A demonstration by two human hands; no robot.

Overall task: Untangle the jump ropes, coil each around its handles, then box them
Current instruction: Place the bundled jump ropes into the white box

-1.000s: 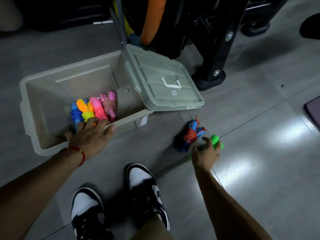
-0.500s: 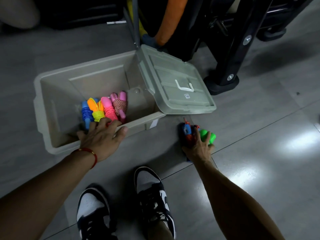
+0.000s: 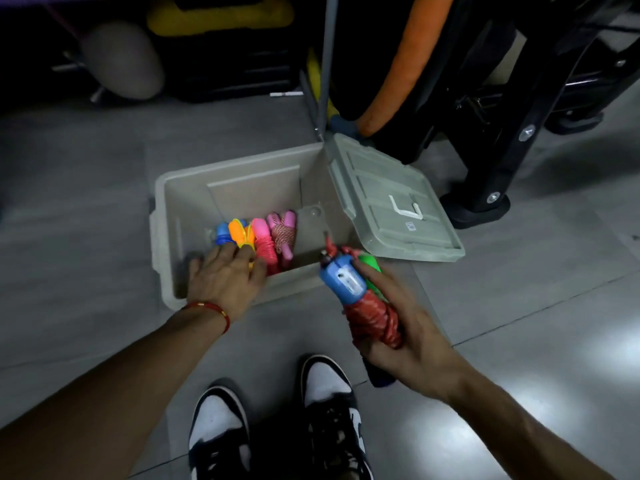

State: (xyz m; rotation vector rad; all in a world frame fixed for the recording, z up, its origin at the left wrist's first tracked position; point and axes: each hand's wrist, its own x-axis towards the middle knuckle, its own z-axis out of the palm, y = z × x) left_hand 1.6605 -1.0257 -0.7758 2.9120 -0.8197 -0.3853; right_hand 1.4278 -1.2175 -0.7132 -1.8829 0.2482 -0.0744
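**Right hand holds coiled ropes at the box edge**

No readable writing. Small white sticker [image 3: 410,226] on the lid [image 3: 388,199], text too small to make out. Blue handle [image 3: 343,277] has a white patch, blurred.

Grey box [image 3: 162,216] sits centre frame on the tiled floor [image 3: 519,289], lid hinged open to the right, white latch [image 3: 405,208] on it. Inside, along the near wall: blue rope bundle [image 3: 221,233], orange and yellow bundle [image 3: 240,233], pink bundle [image 3: 265,242], pink speckled bundle [image 3: 284,233], side by side.

Left hand [image 3: 225,278], lower centre-left, rests over the box's near rim, fingers relaxed and spread, tips touching the bundles. Red string bracelet [image 3: 211,308] on the wrist.

Right hand [image 3: 398,327], lower centre-right, grips a red rope coil [image 3: 375,318] wound on the blue handle, plus a green handle [image 3: 370,266] behind it, just right of the box's near corner, above the floor.

Upper right: black metal frame [image 3: 491,161] and orange padded tube [image 3: 405,64] close behind the lid. Upper left: dark clutter, yellow shape [image 3: 218,15]. Bottom centre: black and white shoes [image 3: 273,427].
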